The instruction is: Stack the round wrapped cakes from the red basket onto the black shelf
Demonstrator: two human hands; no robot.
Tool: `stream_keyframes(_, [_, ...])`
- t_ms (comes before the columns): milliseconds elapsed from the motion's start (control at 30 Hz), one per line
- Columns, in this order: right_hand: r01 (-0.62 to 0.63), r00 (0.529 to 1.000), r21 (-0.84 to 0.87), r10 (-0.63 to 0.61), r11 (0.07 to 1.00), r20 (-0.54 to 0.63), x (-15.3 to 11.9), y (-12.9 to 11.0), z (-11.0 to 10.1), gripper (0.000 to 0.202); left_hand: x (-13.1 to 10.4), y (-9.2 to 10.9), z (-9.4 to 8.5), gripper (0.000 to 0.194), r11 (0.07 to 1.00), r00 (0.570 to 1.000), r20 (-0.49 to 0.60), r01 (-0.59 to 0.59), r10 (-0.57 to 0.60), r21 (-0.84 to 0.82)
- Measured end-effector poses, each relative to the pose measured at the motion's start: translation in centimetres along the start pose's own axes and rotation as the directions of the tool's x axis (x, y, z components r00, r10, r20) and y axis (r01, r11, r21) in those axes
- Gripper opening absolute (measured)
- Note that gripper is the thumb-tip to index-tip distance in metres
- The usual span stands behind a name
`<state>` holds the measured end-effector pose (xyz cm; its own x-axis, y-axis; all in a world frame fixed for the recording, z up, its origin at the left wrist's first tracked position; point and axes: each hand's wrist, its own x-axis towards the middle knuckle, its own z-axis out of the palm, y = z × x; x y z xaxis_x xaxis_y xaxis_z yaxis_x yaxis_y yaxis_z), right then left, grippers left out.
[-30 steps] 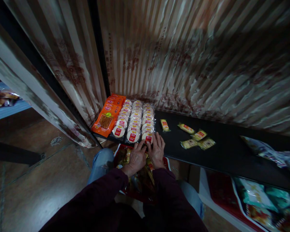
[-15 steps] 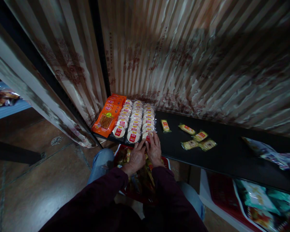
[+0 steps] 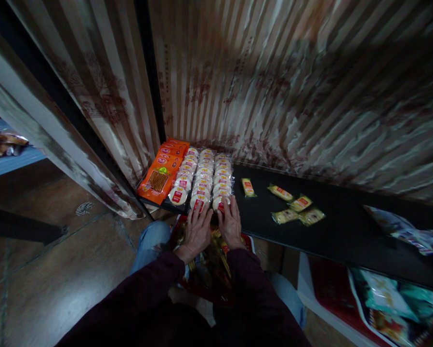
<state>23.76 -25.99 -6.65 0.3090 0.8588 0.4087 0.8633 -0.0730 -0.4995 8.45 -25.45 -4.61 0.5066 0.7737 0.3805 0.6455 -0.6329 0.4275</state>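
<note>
Three rows of round white rice crackers (image 3: 203,174) in clear wrappers with red and yellow labels lie overlapped at the left end of a black shelf (image 3: 259,217). My left hand (image 3: 197,230) has its fingers stretched over the front of the middle row. At the front cracker of the right row rest the extended fingers of my right hand (image 3: 231,225). Neither hand is closed round a packet. Orange snack packets (image 3: 162,173) overlap in a row left of the crackers. Between my knees, below my hands, is a red basket (image 3: 250,243) of wrapped snacks, partly hidden by my arms.
Several small yellow wrapped snacks (image 3: 298,203) lie scattered on the shelf to the right. Farther right is a shiny bag (image 3: 400,229). Under the shelf, a white-rimmed red basket (image 3: 332,282) holds green packets. A curtain (image 3: 216,86) hangs behind, and a dark post (image 3: 149,67) stands left.
My left hand has moved left and slightly forward, from beside my right hand to the front of the middle row. My right hand stays at the right row's front.
</note>
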Motion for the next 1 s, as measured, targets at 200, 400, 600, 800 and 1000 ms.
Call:
stream_keyframes(200, [-0.023, 1.0, -0.025, 0.022, 0.999, -0.018, 0.1, -0.4, 0.0, 0.054, 2.0, -1.5, 0.1, 0.056, 1.0, 0.999, -0.028, -0.017, 0.018, 0.021])
stream_keyframes(400, [0.033, 0.999, -0.038, -0.032, 0.999, 0.024, 0.8, -0.9, 0.1, 0.053, 3.3, -1.7, 0.4, 0.059, 1.0, 0.999, -0.037, -0.015, 0.015, 0.001])
stream_keyframes(600, [0.07, 0.996, -0.057, -0.067, 0.996, 0.053, 1.2, -1.0, 0.4, 0.051, 3.4, -2.0, 0.8, 0.055, 1.0, 0.999, -0.049, 0.01, -0.009, 0.017])
stream_keyframes(800, [0.101, 0.993, -0.126, -0.092, 0.987, 0.072, 1.3, -1.0, 0.4, 0.051, 3.4, -2.2, 1.3, 0.053, 0.986, 0.999, -0.045, 0.008, 0.0, 0.167])
stream_keyframes(1000, [0.099, 0.995, -0.159, -0.095, 0.982, 0.032, 1.1, -0.9, 0.5, 0.052, 3.3, -2.3, 1.3, 0.057, 0.968, 0.998, -0.061, -0.003, 0.019, 0.252])
